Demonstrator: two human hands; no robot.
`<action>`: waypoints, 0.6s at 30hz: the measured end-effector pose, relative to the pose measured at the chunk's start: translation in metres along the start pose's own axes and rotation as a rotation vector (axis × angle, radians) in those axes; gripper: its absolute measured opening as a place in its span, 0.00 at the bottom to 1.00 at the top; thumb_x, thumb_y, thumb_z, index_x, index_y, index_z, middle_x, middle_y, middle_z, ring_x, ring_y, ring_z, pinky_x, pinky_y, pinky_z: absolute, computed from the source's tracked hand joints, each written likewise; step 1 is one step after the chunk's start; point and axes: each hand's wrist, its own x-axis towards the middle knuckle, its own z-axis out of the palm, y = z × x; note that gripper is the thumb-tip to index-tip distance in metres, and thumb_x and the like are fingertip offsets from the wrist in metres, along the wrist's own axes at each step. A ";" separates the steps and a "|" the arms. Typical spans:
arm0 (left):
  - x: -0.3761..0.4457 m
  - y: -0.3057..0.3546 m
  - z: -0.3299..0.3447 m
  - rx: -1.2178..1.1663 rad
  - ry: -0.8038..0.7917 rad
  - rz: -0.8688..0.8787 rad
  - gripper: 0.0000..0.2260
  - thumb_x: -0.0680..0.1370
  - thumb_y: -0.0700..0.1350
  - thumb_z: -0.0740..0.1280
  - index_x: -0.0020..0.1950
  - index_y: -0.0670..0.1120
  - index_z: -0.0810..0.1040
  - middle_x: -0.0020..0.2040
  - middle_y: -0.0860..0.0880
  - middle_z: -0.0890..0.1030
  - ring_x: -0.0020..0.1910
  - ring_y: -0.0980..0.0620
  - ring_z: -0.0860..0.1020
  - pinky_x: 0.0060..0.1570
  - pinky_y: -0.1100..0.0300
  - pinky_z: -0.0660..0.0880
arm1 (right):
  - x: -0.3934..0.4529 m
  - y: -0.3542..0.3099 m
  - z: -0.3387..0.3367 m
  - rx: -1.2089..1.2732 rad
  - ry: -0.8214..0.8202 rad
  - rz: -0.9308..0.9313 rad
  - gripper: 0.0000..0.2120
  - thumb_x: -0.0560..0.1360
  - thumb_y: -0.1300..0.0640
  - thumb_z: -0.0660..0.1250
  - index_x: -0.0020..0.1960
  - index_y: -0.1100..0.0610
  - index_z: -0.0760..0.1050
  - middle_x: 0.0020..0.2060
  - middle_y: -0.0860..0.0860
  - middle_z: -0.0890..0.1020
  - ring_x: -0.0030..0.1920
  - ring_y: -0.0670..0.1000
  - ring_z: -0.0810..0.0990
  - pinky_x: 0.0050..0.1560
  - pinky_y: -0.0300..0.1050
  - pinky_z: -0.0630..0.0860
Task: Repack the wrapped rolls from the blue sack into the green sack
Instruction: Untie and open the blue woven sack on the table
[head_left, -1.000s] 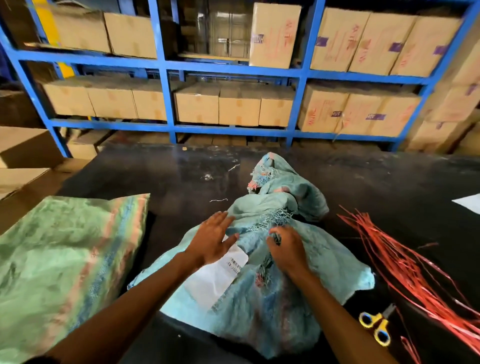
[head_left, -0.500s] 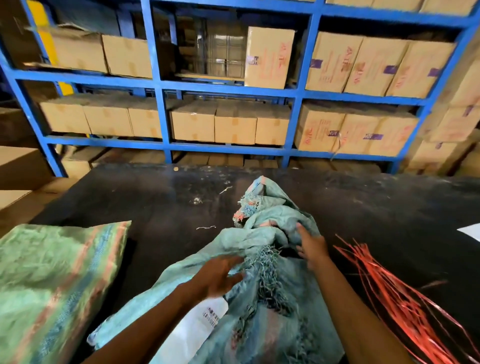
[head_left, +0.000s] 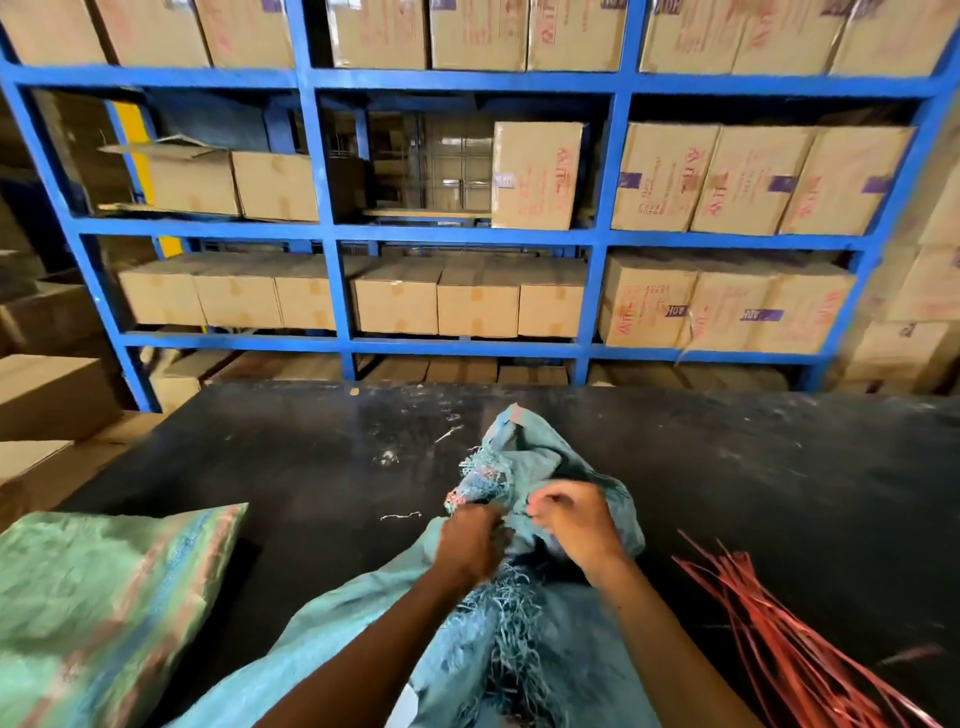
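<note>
Both hands work at the gathered mouth of the blue sack (head_left: 524, 654). Left hand (head_left: 470, 540): fingers curled into the bunched weave where the frayed fringe spills out, gripping it. Right hand (head_left: 571, 525): fingers curled, pinching a fold of the same cloth just beside the left; a little motion blur, but both grips read as closed on fabric. The two hands are nearly touching, the mouth bunched between them.

Blue sack lies on the black table (head_left: 753, 467), body toward the person, crumpled neck standing up beyond the knuckles. A white label shows only as a sliver at the bottom edge. No wrapped rolls visible; any contents are hidden inside the weave.

Green sack (head_left: 104, 608) lies flat on the left end of the table, well apart from the hands, its mouth not visible from here.

Red plastic strips (head_left: 779, 639) fan out on the right, near the right forearm. Behind the table, a blue rack (head_left: 322, 234) loaded with cartons (head_left: 535, 176).

Judgement: step in hand is opening the blue sack, the transfer not yet begun. Next move likely calls for pulling the two grips apart to spread the neck, then reaching in for a roll. Loose fringe could snag the fingers.
</note>
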 end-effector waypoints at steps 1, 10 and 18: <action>-0.003 0.007 -0.003 -0.207 0.031 -0.022 0.05 0.78 0.45 0.63 0.49 0.45 0.76 0.47 0.40 0.80 0.42 0.52 0.81 0.41 0.58 0.74 | -0.003 0.014 -0.013 -0.015 -0.034 0.083 0.14 0.74 0.67 0.65 0.32 0.56 0.78 0.26 0.50 0.80 0.28 0.48 0.78 0.33 0.40 0.74; -0.041 0.011 -0.069 -1.257 -0.249 -0.389 0.14 0.78 0.47 0.62 0.56 0.41 0.81 0.52 0.39 0.83 0.49 0.42 0.83 0.51 0.50 0.79 | -0.002 0.013 -0.004 0.585 -0.131 0.374 0.42 0.53 0.28 0.74 0.62 0.48 0.76 0.59 0.51 0.80 0.59 0.54 0.79 0.59 0.56 0.77; -0.072 0.011 -0.095 -0.936 0.498 0.086 0.14 0.74 0.37 0.65 0.58 0.49 0.74 0.51 0.52 0.81 0.50 0.57 0.79 0.50 0.62 0.76 | 0.002 -0.085 0.051 0.042 0.148 -0.425 0.28 0.70 0.65 0.70 0.69 0.55 0.69 0.63 0.52 0.77 0.63 0.50 0.75 0.65 0.47 0.72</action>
